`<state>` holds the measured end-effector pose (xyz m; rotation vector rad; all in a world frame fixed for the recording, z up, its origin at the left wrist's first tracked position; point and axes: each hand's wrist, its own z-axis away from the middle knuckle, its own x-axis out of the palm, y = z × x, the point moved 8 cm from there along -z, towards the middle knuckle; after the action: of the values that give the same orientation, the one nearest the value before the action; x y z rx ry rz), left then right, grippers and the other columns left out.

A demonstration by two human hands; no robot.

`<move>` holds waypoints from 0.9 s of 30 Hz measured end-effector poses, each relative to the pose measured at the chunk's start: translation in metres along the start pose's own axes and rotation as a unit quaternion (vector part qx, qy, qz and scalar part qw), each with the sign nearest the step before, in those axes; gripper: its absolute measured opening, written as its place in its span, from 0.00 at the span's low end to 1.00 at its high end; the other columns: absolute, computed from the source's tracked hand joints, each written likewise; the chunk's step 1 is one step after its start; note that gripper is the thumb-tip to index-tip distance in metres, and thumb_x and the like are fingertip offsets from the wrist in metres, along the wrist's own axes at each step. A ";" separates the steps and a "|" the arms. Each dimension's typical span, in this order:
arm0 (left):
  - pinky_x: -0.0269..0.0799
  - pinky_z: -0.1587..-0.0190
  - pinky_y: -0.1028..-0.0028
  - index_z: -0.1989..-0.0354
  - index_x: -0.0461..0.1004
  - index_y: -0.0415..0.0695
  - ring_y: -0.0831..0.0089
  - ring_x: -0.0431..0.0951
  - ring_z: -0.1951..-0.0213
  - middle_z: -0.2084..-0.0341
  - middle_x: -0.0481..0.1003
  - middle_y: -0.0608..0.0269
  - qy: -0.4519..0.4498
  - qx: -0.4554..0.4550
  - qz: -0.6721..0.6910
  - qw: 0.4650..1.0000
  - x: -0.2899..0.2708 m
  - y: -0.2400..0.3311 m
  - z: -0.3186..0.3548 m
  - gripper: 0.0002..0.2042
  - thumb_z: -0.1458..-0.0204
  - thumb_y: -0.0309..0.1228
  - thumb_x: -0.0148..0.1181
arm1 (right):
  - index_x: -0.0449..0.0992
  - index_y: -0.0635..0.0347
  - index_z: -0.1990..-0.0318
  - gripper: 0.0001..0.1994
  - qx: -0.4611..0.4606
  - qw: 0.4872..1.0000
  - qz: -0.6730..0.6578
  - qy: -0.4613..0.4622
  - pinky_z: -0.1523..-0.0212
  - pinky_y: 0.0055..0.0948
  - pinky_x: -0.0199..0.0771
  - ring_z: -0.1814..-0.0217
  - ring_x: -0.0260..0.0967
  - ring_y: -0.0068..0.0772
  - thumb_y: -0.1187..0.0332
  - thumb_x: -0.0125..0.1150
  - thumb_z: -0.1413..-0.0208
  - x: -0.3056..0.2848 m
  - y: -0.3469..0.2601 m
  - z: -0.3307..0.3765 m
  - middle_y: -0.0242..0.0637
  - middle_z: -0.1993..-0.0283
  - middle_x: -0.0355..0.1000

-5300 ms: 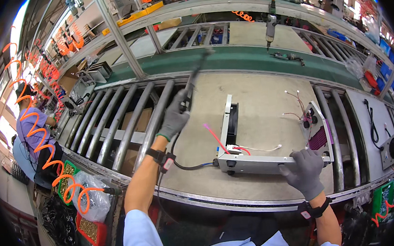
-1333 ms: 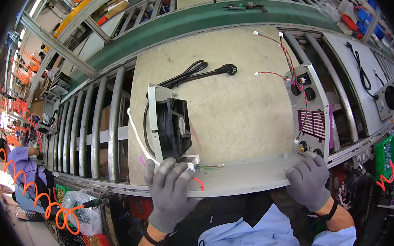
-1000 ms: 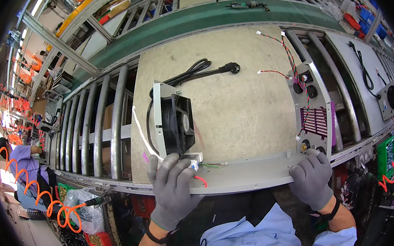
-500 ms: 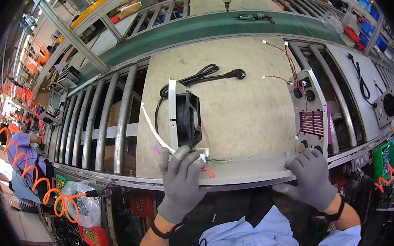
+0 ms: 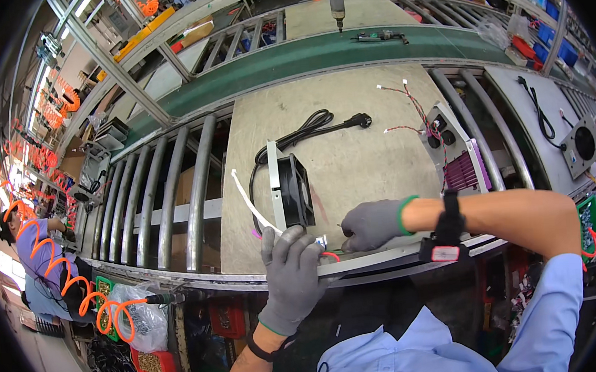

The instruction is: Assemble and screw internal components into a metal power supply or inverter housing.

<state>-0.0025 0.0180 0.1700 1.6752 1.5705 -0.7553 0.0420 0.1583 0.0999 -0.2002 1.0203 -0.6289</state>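
A grey U-shaped metal chassis [image 5: 393, 257] lies on a pale board [image 5: 358, 154]. My left hand [image 5: 292, 276], in a grey glove, is closed over its near left corner, beside a black fan [image 5: 295, 189]. A white sleeved wire [image 5: 247, 198] rises next to these fingers, and a red wire end [image 5: 330, 255] sticks out by them. My right hand [image 5: 377, 225], also gloved, has its fingers curled low inside the chassis, near the left hand; what they hold is hidden. At the right end stands a panel [image 5: 452, 139] with a purple slotted part [image 5: 466, 169] and twisted wires [image 5: 413, 102].
A black power cord [image 5: 318, 124] lies behind the fan. Rollers [image 5: 169, 202] flank the board, and a green belt [image 5: 262, 67] runs beyond. A screwdriver [image 5: 337, 7] hangs above it. Another fan panel [image 5: 583, 145] lies right. A co-worker [image 5: 43, 252] stands far left.
My right hand has left the chassis's near right corner and moved left, into the chassis beside my left hand. The left hand stays on its corner. The view has shifted slightly.
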 end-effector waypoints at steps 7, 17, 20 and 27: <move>0.53 0.34 0.44 0.60 0.71 0.43 0.58 0.70 0.45 0.58 0.74 0.58 -0.004 0.006 0.018 1.000 -0.003 -0.007 -0.008 0.20 0.52 0.45 0.67 | 0.81 0.65 0.60 0.21 -0.053 0.986 0.002 -0.160 0.60 0.43 0.76 0.62 0.78 0.49 0.53 0.60 0.48 0.036 -0.010 -0.050 0.51 0.62 0.79; 0.53 0.33 0.44 0.61 0.71 0.43 0.56 0.70 0.47 0.62 0.74 0.61 -0.004 0.020 0.063 0.998 0.009 -0.020 -0.018 0.29 0.64 0.49 0.75 | 0.83 0.54 0.60 0.12 -0.060 0.989 0.136 0.011 0.58 0.43 0.76 0.57 0.79 0.48 0.60 0.66 0.49 -0.020 -0.012 -0.051 0.45 0.61 0.80; 0.52 0.33 0.44 0.61 0.71 0.43 0.56 0.70 0.46 0.63 0.74 0.61 -0.005 0.026 0.063 0.998 0.013 -0.022 -0.020 0.29 0.64 0.51 0.74 | 0.84 0.54 0.62 0.11 -0.037 0.991 0.130 0.013 0.60 0.42 0.76 0.59 0.79 0.47 0.60 0.65 0.48 -0.027 -0.006 -0.054 0.44 0.61 0.80; 0.54 0.34 0.46 0.62 0.74 0.44 0.55 0.71 0.46 0.64 0.74 0.59 0.004 0.042 0.058 0.997 0.013 -0.030 -0.029 0.26 0.63 0.50 0.73 | 0.84 0.53 0.62 0.12 -0.015 0.985 0.117 0.123 0.60 0.44 0.77 0.60 0.79 0.48 0.59 0.63 0.50 -0.060 0.017 -0.052 0.44 0.64 0.80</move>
<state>-0.0326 0.0496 0.1736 1.8153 1.4518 -0.7642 -0.0171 0.2136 0.1095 -0.0278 1.2707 -0.4308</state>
